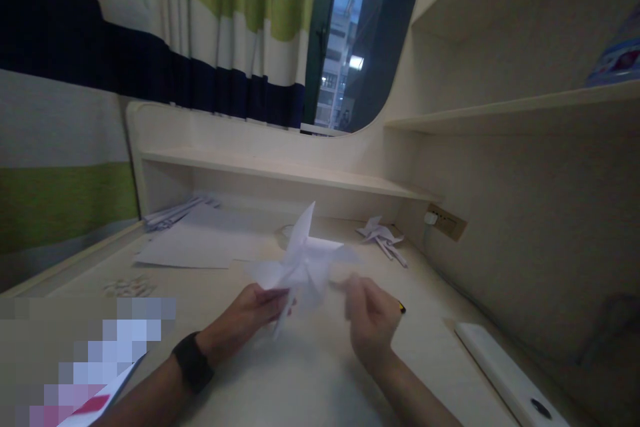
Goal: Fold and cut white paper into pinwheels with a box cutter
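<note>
While resting low over the pale desk (310,373), the left hand (245,317) is pinching a white paper pinwheel (303,263) at its near left edge; the right hand (370,320), blurred, is hovering just right of it, grip unclear. Paper sheets (200,243) are lying far left.

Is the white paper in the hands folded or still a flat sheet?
Folded: the paper piece has pointed flaps sticking out, pinched by the left hand; right hand beside it.

I sat in a bedroom at home: striped curtains (150,33) hung beyond my hands, a built-in desk (300,373) lay under them, shelves (500,113) rose to their right.
</note>
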A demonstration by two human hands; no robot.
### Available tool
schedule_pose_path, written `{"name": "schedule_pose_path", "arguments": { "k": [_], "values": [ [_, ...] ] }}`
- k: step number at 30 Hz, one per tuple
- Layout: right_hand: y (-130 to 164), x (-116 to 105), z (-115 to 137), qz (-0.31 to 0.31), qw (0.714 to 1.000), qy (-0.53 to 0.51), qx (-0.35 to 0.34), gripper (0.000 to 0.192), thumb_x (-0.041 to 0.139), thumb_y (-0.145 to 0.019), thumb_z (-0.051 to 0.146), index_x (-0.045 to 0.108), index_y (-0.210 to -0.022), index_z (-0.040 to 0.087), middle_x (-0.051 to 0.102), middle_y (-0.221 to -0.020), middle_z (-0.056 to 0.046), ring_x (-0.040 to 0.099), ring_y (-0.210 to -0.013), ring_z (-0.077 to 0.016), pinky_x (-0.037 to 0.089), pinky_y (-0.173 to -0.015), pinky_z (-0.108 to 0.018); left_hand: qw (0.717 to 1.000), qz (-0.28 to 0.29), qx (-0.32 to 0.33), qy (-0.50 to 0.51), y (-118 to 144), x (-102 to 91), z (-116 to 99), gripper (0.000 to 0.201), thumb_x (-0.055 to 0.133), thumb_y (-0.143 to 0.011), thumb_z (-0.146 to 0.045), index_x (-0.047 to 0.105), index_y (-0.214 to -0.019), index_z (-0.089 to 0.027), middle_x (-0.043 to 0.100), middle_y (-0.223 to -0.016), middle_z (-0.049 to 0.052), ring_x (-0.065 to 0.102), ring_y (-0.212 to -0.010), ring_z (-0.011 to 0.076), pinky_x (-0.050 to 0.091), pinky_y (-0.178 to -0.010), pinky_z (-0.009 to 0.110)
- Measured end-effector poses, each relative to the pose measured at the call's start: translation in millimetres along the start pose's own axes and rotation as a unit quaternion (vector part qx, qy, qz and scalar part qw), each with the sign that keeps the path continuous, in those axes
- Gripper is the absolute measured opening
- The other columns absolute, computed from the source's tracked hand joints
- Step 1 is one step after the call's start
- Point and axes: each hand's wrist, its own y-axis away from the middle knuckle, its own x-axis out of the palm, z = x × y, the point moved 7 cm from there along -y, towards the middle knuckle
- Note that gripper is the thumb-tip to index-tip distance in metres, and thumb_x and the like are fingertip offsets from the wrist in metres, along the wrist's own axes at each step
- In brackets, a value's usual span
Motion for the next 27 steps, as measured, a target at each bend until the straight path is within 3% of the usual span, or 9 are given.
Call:
{"name": "schedule_pose_path", "arguments": {
  "k": [4,8,10,13,15,17,20,23,27],
  "values": [
    [-12,-26,-20,-0.108,0.991,-0.033,0.069,0.034,0.047,-0.089,0.032,0.057,-0.062,0.016,0.039,-0.042,0.006,0.037,-0.035,-0.0076,0.028,-0.039,-0.020,0.999,0.045,-0.022,0.005,1,6.1,1,0.027,0.069,-0.077,-0.040,0.072,-0.085,-0.014,0.066,-0.078,0.006,0.055,-0.067,0.0148,0.040,-0.064,0.026],
    [-18,-51,-27,-0.212,0.970,-0.056,0.103,0.034,0.046,-0.089,0.037,0.054,-0.062,0.018,0.037,-0.043,0.006,0.034,-0.036,-0.0086,0.025,-0.037,-0.021,0.998,0.032,-0.033,0.030,3,5.3,1,0.028,0.070,-0.075,-0.040,0.072,-0.088,-0.015,0.066,-0.081,0.007,0.056,-0.070,0.0154,0.041,-0.066,0.027],
    [-21,-45,-25,-0.164,0.982,-0.020,0.095,0.036,0.045,-0.089,0.038,0.051,-0.059,0.019,0.038,-0.044,0.005,0.035,-0.037,-0.0089,0.026,-0.039,-0.022,0.999,0.005,-0.031,0.043,2,3.1,-1,0.028,0.073,-0.073,-0.039,0.072,-0.091,-0.017,0.066,-0.083,0.006,0.056,-0.072,0.0151,0.042,-0.066,0.026],
    [-17,-2,-22,0.075,0.992,0.066,0.073,0.039,0.046,-0.087,0.034,0.049,-0.052,0.019,0.043,-0.044,0.003,0.040,-0.040,-0.0092,0.028,-0.044,-0.023,0.997,-0.037,-0.009,0.073,-1,3.1,-9,0.031,0.076,-0.070,-0.038,0.072,-0.095,-0.019,0.066,-0.084,0.005,0.056,-0.073,0.0147,0.043,-0.067,0.026],
    [-3,33,-27,0.238,0.961,0.107,0.089,0.037,0.051,-0.084,0.032,0.054,-0.050,0.018,0.052,-0.046,0.001,0.047,-0.044,-0.0103,0.030,-0.048,-0.022,0.996,-0.034,0.019,0.086,-8,8.8,-17,0.032,0.072,-0.074,-0.038,0.071,-0.100,-0.019,0.066,-0.083,0.005,0.057,-0.073,0.0147,0.044,-0.070,0.027],
    [12,57,-34,0.324,0.930,0.094,0.143,0.037,0.051,-0.084,0.033,0.061,-0.053,0.017,0.060,-0.051,-0.001,0.054,-0.049,-0.0119,0.034,-0.050,-0.021,0.993,-0.027,0.058,0.096,-17,14.7,-25,0.034,0.071,-0.076,-0.037,0.069,-0.105,-0.019,0.067,-0.086,0.006,0.058,-0.077,0.0159,0.044,-0.075,0.028],
    [21,74,-44,0.344,0.915,0.053,0.203,0.034,0.048,-0.088,0.036,0.070,-0.071,0.017,0.069,-0.062,-0.002,0.060,-0.053,-0.0126,0.040,-0.055,-0.021,0.991,-0.031,0.078,0.104,-34,20.3,-25,0.038,0.072,-0.074,-0.038,0.069,-0.106,-0.016,0.067,-0.097,0.010,0.060,-0.086,0.0195,0.045,-0.082,0.032],
    [13,74,-52,0.294,0.933,0.095,0.185,0.022,0.056,-0.084,0.034,0.073,-0.086,0.020,0.073,-0.079,-0.003,0.066,-0.071,-0.0156,0.043,-0.069,-0.023,0.988,-0.051,0.092,0.112,-49,23.7,-21,0.040,0.073,-0.074,-0.037,0.069,-0.105,-0.013,0.067,-0.104,0.013,0.060,-0.094,0.0223,0.044,-0.087,0.034],
    [3,70,-69,0.273,0.932,0.165,0.170,0.018,0.058,-0.083,0.031,0.072,-0.085,0.021,0.073,-0.083,-0.004,0.066,-0.077,-0.0179,0.042,-0.072,-0.024,0.985,-0.048,0.095,0.139,-66,33.9,-16,0.040,0.072,-0.074,-0.034,0.068,-0.108,-0.014,0.066,-0.111,0.013,0.060,-0.099,0.0233,0.044,-0.091,0.035]
  ]
}}
